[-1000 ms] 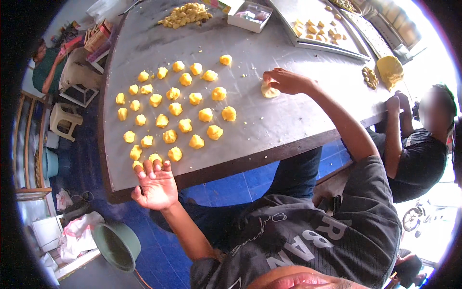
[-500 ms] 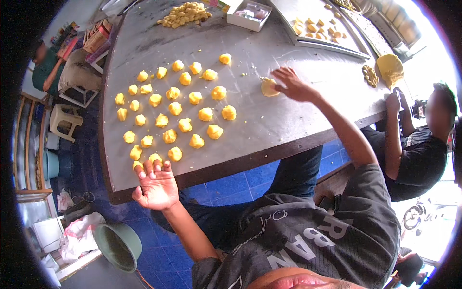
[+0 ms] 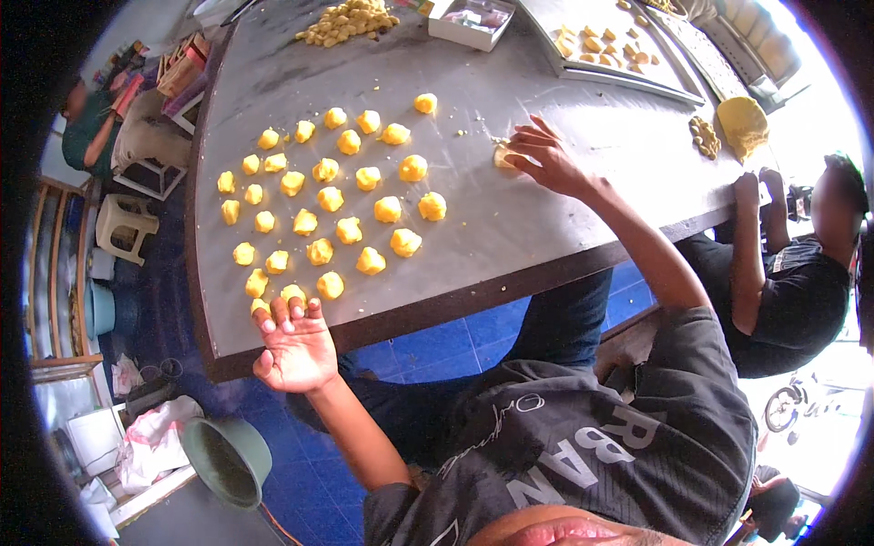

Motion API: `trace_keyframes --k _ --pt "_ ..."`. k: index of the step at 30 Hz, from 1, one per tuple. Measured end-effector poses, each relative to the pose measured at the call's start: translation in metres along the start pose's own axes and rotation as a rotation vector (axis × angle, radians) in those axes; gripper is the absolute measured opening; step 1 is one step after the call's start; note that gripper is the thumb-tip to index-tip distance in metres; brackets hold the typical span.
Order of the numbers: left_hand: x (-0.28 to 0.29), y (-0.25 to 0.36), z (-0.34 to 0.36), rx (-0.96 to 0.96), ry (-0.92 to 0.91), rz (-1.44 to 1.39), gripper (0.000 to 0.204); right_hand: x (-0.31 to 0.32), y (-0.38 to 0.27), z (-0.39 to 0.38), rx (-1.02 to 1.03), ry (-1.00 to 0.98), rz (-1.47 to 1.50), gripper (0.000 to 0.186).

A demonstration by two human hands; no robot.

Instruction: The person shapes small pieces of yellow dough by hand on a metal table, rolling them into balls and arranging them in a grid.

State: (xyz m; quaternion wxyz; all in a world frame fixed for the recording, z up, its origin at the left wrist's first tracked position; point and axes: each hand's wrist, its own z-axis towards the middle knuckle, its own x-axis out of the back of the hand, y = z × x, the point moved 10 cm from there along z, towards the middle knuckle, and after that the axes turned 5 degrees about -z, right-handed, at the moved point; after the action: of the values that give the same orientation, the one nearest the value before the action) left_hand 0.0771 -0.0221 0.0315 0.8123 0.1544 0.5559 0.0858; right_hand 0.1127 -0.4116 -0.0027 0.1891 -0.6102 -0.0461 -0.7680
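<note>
Small yellow dough balls (image 3: 329,199) lie spread in rough rows over the left half of the grey tabletop (image 3: 473,246). My left hand (image 3: 299,353) rests palm up at the near left edge of the table, its fingers loosely bent and apart, holding nothing. Its fingertips are beside the nearest balls and partly cover them. Farther to the right, my right hand (image 3: 549,162) reaches over a pale flattened dough piece (image 3: 503,156). Its fingers are spread and slightly bent, and they hide most of that piece; whether they touch it I cannot tell.
At the back stand a heap of small dough pieces (image 3: 348,22), a white box (image 3: 471,24) and a metal tray (image 3: 628,77) with shaped pieces. A dough lump (image 3: 743,127) lies at the right, near a seated co-worker (image 3: 801,282). A green basin (image 3: 228,461) stands lower left.
My right hand has moved slightly left and its fingers have bent over the flattened dough, covering more of it. My left hand has stayed almost in place.
</note>
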Motion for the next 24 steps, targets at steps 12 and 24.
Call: trace_keyframes --k 12,24 --pt "0.001 -0.002 0.000 0.012 0.004 0.002 0.028 0.005 0.004 -0.008 -0.069 0.270 0.194 0.013" --pt "0.007 -0.015 0.005 0.050 0.066 0.096 0.023 -0.027 0.086 -0.011 -0.589 0.262 1.936 0.027"
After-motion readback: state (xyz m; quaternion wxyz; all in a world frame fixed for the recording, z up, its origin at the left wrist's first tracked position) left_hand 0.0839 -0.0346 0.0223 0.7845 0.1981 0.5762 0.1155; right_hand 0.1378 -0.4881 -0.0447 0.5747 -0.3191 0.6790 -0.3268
